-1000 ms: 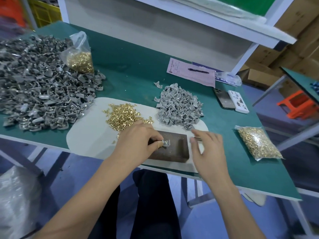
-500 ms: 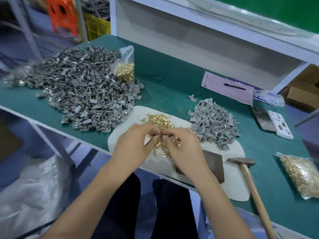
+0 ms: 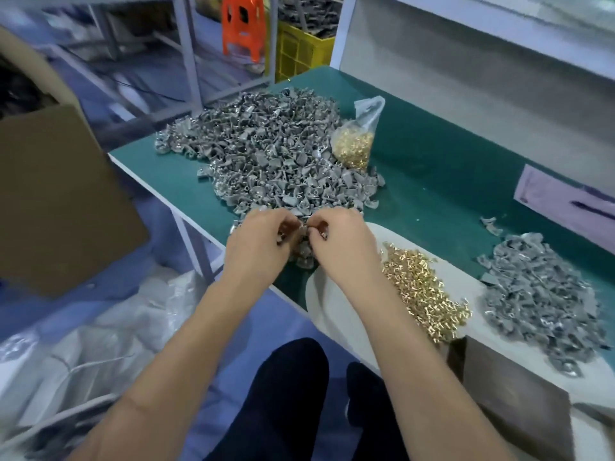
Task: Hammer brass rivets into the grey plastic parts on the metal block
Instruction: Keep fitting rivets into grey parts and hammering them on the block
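My left hand (image 3: 259, 242) and my right hand (image 3: 339, 241) meet at the near edge of the big heap of grey plastic parts (image 3: 266, 161). Fingers of both hands are curled and pinch small grey parts, with a glint of metal at the right fingertips. Loose brass rivets (image 3: 422, 291) lie in a pile on the white mat (image 3: 319, 294) to the right of my right wrist. The dark metal block (image 3: 512, 394) sits at the lower right, bare on top. A smaller heap of grey parts (image 3: 539, 294) lies beyond it.
A clear bag of brass rivets (image 3: 357, 141) leans on the big heap. A pink paper (image 3: 562, 201) lies at the right on the green table (image 3: 432, 168). A cardboard box (image 3: 56, 194) and white plastic sacks (image 3: 83, 344) stand left of the table, an orange stool (image 3: 244, 24) behind.
Both hands moved left from the loose rivet pile to the edge of the big grey heap. The view swung left, so the hammer is out of frame and the block sits at the lower right.
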